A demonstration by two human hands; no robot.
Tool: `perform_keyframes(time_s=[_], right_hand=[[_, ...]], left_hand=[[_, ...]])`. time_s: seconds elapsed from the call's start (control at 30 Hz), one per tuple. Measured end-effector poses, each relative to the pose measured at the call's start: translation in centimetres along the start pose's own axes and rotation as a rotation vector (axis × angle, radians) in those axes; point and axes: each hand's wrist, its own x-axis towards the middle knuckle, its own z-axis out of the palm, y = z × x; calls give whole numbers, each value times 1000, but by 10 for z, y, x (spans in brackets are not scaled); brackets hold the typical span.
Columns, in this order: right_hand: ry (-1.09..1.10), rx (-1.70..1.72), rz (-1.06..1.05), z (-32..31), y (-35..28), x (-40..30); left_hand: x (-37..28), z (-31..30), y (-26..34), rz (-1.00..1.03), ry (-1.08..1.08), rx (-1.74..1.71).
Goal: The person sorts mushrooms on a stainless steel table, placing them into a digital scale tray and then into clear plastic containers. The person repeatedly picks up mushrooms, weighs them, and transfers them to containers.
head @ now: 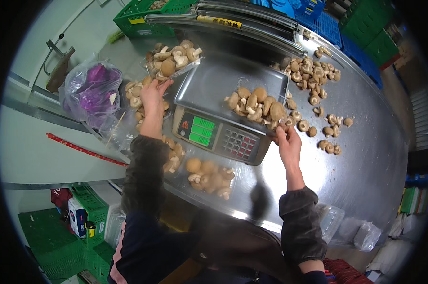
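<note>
A digital scale [217, 136] with green readouts stands before me, its metal weighing pan [207, 85] on top. Toward the right side of the pan sits a clear plastic tray of brown-capped mushrooms [259, 95]. My right hand [288, 142] pinches the near right corner of that tray. My left hand [153, 93] is left of the pan, at the near edge of another filled mushroom tray [168, 66]; whether its fingers grip it, I cannot tell. More packed mushrooms [210, 177] lie in front of the scale and beneath my left forearm.
Loose mushrooms [311, 74] are spread on the steel table [363, 170] at right. A plastic bag with purple vegetables [93, 92] lies at left. Behind the scale stands a metal wrapping frame [242, 26], beside a green crate [128, 17]. Clear containers [329, 220] sit near right.
</note>
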Motion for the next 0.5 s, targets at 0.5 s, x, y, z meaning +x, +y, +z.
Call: perform_keyframes(time_s=[0.5], right_hand=[[45, -11, 165, -35, 14, -163]], left_hand=[[112, 15, -80, -115, 94, -54]])
